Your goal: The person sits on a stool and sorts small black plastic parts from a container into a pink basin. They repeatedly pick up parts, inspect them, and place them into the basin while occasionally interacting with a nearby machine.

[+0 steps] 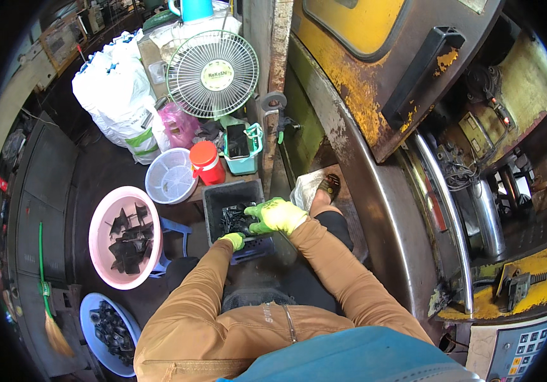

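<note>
A dark grey bin [207, 198] stands in front of me with black plastic pieces [235, 218] in it. My right hand [276, 215], in a yellow-green glove, reaches over the bin's right side. Its fingers are stretched out and apart above the pieces, and nothing shows in them. At the bin's near edge is my left hand [234, 240], gloved in the same colour. Its fingers are curled closed, beside a thin dark edge; what they hold is too small to make out.
On the left, a pink basin [98, 251] holds black parts on a blue stool [178, 228]; a blue basin [87, 313] is below. Behind the bin stand a red jug [206, 167], a white basket [170, 178] and a fan [213, 102]. A yellow machine door [350, 95] rises on the right.
</note>
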Tool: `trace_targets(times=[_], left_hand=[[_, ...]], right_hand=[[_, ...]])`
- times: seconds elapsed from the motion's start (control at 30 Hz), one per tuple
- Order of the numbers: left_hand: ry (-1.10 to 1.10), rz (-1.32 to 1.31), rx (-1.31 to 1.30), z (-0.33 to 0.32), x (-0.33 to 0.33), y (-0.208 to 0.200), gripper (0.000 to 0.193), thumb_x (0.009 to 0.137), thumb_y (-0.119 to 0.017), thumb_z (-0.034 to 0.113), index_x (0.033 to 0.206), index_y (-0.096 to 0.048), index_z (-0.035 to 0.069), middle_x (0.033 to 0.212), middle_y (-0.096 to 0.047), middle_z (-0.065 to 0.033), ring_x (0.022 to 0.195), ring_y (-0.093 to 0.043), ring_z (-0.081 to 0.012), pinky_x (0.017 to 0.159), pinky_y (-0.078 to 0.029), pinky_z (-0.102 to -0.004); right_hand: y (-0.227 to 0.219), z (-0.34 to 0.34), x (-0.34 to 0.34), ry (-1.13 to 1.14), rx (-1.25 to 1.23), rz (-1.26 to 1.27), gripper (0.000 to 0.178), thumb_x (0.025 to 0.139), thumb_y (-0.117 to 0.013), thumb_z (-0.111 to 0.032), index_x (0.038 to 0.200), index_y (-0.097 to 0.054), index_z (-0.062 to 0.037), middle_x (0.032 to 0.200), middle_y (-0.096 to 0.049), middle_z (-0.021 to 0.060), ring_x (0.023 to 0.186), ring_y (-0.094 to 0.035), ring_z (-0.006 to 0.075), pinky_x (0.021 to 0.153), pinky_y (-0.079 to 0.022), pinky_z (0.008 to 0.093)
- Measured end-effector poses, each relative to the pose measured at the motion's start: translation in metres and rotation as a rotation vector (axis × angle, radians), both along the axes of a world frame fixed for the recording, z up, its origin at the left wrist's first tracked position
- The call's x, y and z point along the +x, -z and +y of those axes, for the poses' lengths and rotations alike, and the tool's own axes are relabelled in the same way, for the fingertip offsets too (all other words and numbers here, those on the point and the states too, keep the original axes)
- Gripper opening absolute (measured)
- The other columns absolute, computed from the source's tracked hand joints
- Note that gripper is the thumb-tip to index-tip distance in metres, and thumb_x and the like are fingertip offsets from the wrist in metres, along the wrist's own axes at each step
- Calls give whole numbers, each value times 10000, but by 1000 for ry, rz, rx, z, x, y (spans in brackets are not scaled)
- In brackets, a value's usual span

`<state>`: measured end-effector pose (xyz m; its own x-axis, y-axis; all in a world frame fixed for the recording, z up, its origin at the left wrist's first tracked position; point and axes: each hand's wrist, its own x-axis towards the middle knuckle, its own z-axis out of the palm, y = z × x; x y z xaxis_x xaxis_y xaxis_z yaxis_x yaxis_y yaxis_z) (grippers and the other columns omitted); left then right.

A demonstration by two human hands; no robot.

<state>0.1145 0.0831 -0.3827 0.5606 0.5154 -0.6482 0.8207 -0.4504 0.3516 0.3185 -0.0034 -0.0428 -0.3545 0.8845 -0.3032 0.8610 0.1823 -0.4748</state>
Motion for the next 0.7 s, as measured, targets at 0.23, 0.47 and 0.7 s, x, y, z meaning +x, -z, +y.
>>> trace_targets(times=[0.23, 0.47, 0.7], left_hand=[[52, -2, 21, 1, 3, 9, 439, 876, -598, 304, 1301, -597, 196, 1292, -622, -71, 1181, -591, -295, 1010, -445, -405], [134, 25, 66, 10, 1, 34, 431, 878, -588, 310, 1295, -605, 201, 1300, -619, -64, 1186, -590, -298, 1013, -445, -416], [97, -38, 17, 14, -6, 41, 400, 872, -582, 310, 1249, -643, 191, 1281, -633, -65, 1177, -596, -306, 999, -457, -419]], right_hand=[[5, 3, 1, -35, -23, -16, 680, 824, -633, -460, 1402, -506, -127, 1318, -592, 169, 1208, -565, 338, 1024, -434, 412], [-2, 0, 0, -29, -20, -14, 645, 815, -618, -433, 1372, -531, -121, 1311, -586, 196, 1183, -578, 361, 1002, -453, 417], [-8, 0, 0, -44, 3, -24, 640, 817, -620, -443, 1369, -536, -132, 1307, -592, 188, 1182, -580, 353, 995, -460, 414]])
